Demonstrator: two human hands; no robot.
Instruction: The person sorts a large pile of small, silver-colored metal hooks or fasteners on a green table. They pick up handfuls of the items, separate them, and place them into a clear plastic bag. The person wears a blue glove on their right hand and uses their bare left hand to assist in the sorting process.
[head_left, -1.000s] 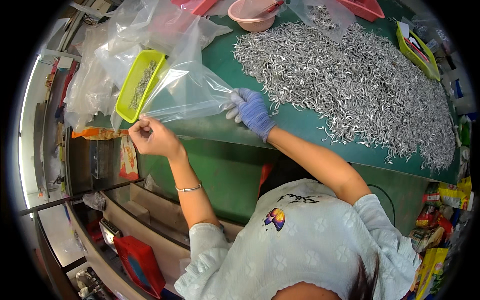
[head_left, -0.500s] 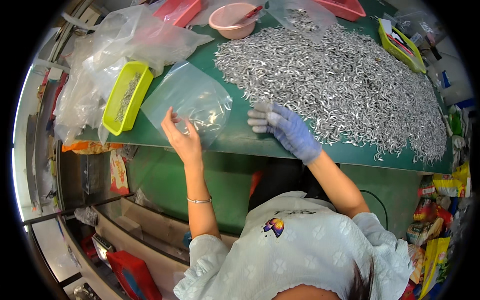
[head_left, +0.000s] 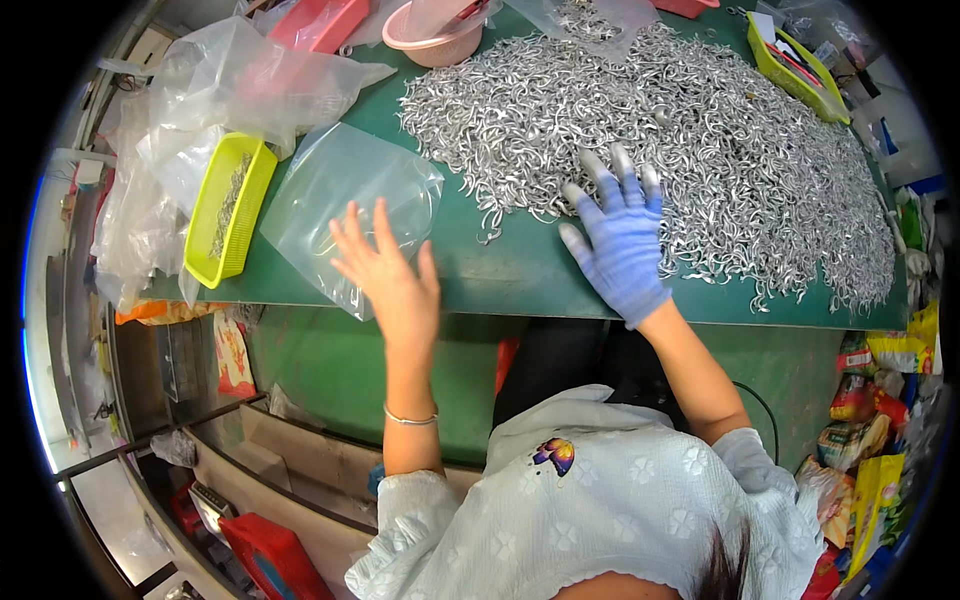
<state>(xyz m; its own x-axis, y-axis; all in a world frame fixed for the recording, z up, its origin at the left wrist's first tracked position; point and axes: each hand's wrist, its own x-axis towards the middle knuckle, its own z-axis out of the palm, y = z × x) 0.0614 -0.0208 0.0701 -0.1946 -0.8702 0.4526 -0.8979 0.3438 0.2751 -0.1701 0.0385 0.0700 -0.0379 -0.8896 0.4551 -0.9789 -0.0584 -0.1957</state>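
My left hand (head_left: 397, 272) is bare, with fingers spread and nothing held. It hovers at the right part of a clear plastic bag (head_left: 318, 185) that lies flat near the table's front edge; whether it touches the bag I cannot tell. In a blue knitted glove with greyish fingertips, my right hand (head_left: 627, 250) is open. Its stretched fingers reach over the near edge of a wide pile of small, curved silvery metal pieces (head_left: 760, 190). No piece shows in its grasp.
A yellow-green basket (head_left: 240, 240) with some silvery pieces stands left of the bag. Crumpled plastic sheeting (head_left: 215, 75), a pink bowl (head_left: 432, 50) and a red tray (head_left: 315, 25) lie farther back. Another yellow-green basket (head_left: 825, 105) sits at the far right of the green table (head_left: 500, 275).
My right hand has moved right and forward to the pile, its bent fingers now stretched and spread. My left hand's curled fingers have spread and shifted slightly right.
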